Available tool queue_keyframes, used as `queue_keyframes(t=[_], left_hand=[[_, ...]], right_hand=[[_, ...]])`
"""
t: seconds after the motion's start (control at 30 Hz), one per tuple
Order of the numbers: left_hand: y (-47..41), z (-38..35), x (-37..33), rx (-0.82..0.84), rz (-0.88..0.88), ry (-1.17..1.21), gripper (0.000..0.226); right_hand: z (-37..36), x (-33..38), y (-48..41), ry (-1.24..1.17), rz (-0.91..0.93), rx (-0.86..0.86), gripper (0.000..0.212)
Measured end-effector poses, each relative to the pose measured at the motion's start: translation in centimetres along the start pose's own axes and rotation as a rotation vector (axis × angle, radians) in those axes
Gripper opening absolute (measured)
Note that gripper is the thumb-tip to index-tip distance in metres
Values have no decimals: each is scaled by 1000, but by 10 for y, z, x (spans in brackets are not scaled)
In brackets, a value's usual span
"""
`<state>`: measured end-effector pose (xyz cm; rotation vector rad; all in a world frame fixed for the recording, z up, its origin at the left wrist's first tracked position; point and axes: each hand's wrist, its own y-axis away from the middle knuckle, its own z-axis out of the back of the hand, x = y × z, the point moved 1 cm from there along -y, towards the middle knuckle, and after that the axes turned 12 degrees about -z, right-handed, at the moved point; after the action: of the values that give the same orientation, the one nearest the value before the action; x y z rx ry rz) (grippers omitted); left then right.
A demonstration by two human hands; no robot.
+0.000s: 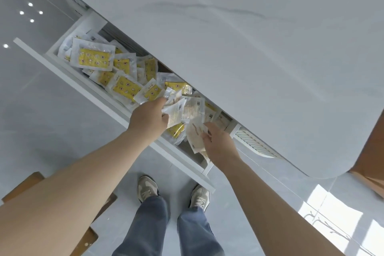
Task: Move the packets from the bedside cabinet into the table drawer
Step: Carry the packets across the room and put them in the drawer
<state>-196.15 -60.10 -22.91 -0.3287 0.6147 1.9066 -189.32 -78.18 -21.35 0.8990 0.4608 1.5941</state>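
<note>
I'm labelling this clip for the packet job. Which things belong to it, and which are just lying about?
Job: open table drawer; yellow packets inside; white packets in left hand; beige packets in right hand.
Lying about: white tabletop; brown wooden furniture; sneakers.

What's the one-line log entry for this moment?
phase: placing | left hand: grips packets over drawer | right hand: grips packets | drawer: open, packets piled inside
</note>
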Motion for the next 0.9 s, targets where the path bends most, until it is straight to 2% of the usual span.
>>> queue_keyframes(t=[0.1,0.2,0.27,0.33,0.5,0.6,0.7,0.9], left_hand=[[-5,-11,2,9,0,0,15],[-10,-24,-1,113,41,46,9],[-10,-29,-5,203,57,37,34],[-8,-32,-6,231,69,-11,48],[0,-19,-16,164,25,-127,43],[7,2,-30,147,-25,-78,40],[18,29,-50,152,-97,2,45],[52,97,-99,194,-232,-17,38]], right_hand=[[-10,-7,-8,66,-69,-5,40],[-13,-17,-11,143,-100,-11,49],[-11,-21,-8,153,-91,-1,49],[-8,-24,-4,144,-88,14,52],[7,-27,10,136,-96,12,40],[18,-22,24,132,-74,-31,37],[30,-15,44,144,-48,-81,40],[77,-2,108,160,15,-190,35]])
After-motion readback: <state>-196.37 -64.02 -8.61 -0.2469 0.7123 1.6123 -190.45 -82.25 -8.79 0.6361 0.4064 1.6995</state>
